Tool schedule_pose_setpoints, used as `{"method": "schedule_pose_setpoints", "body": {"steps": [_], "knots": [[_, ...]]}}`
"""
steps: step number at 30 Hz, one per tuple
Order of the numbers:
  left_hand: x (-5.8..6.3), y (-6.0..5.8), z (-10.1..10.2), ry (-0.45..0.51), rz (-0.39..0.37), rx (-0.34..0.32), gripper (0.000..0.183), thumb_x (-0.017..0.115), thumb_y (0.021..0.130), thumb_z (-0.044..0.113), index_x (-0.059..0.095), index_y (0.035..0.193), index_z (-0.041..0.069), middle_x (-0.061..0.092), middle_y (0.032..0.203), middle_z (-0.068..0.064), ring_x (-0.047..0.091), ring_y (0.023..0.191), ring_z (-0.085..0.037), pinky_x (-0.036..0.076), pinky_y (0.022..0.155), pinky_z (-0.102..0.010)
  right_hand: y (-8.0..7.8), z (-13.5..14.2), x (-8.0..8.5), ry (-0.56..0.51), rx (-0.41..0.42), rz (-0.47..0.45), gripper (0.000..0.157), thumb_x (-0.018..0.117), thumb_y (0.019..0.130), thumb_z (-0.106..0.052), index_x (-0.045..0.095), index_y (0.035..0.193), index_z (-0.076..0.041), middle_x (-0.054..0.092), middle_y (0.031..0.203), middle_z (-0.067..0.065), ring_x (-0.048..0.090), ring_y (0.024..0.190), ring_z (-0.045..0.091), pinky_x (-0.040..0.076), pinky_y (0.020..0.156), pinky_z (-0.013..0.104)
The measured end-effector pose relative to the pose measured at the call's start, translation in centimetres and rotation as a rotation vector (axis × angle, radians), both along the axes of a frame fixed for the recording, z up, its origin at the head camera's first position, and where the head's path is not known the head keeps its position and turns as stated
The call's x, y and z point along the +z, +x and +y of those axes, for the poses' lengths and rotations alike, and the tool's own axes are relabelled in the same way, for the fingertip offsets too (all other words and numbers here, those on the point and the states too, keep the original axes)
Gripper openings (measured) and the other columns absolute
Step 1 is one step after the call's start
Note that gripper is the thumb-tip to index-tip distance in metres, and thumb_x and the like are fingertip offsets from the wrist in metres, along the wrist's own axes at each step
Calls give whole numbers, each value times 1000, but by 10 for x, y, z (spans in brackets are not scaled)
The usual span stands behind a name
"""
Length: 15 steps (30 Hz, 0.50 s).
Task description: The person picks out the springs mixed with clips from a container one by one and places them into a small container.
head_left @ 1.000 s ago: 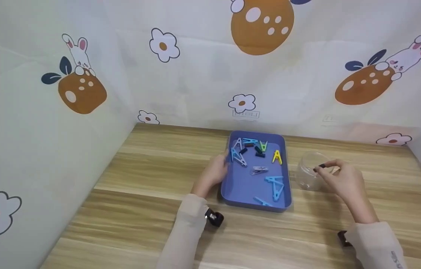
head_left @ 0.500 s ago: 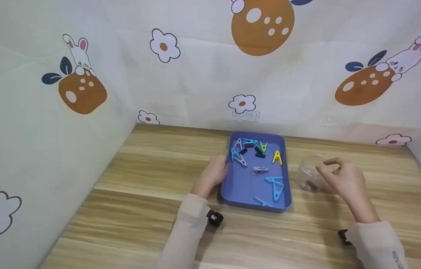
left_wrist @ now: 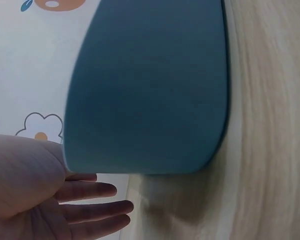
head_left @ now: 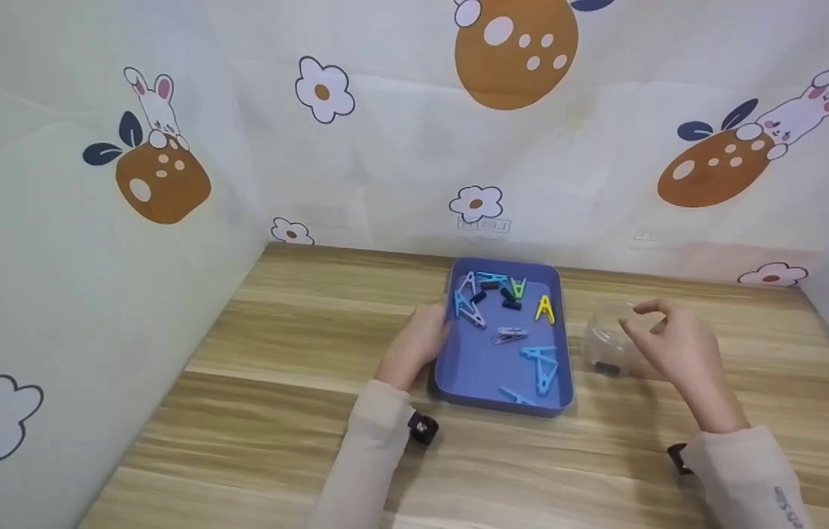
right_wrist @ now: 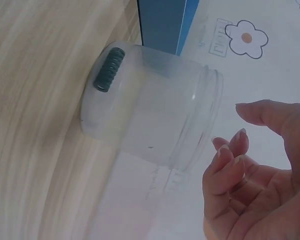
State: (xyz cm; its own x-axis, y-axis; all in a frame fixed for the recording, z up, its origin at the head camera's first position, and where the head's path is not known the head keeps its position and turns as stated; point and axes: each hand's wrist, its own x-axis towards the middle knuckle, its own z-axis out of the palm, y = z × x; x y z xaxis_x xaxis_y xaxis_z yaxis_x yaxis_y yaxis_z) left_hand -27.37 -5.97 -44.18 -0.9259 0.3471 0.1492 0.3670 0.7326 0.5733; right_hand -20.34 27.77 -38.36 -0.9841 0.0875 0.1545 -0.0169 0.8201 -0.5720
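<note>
My left hand (head_left: pixel 418 344) rests against the left side of the blue tray (head_left: pixel 505 405). In the left wrist view several of its fingers (left_wrist: pixel 95 212) stretch out straight beyond the tray's end wall; its thumb is hidden. Over the mouth of a clear plastic jar (right_wrist: pixel 160 105) hovers my right hand (head_left: pixel 679 360), its thumb apart from the loosely bent fingers and nothing between them. A small dark ridged cylinder (right_wrist: pixel 109 70) lies at the bottom of the upright jar, just right of the tray.
Inside the tray lie several clothespins, among them a yellow clothespin (head_left: pixel 545 309), a green clothespin (head_left: pixel 518 288) and a grey clothespin (head_left: pixel 511 336), plus several small dark cylinders near its far end. A printed curtain (head_left: pixel 400 147) rises behind the wooden table (head_left: pixel 297 345).
The right thumb and fingers let go of the small dark cylinder, which dropped into the jar and settled on its bottom. The left hand and tray stay put.
</note>
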Motion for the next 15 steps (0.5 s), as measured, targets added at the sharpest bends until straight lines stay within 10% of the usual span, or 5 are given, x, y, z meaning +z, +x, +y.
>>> {"method": "schedule_pose_setpoints", "body": {"steps": [15], "knots": [[-4,-1,1,10,-98,26,34,52,105,-2,54,136,-16,65,128,-35,65,122,-45,54,108,-54,-7,-23,14,4,24,81,40,66,99,-24,69,125,6,63,64,3,50,52,15,38,47,30]]}}
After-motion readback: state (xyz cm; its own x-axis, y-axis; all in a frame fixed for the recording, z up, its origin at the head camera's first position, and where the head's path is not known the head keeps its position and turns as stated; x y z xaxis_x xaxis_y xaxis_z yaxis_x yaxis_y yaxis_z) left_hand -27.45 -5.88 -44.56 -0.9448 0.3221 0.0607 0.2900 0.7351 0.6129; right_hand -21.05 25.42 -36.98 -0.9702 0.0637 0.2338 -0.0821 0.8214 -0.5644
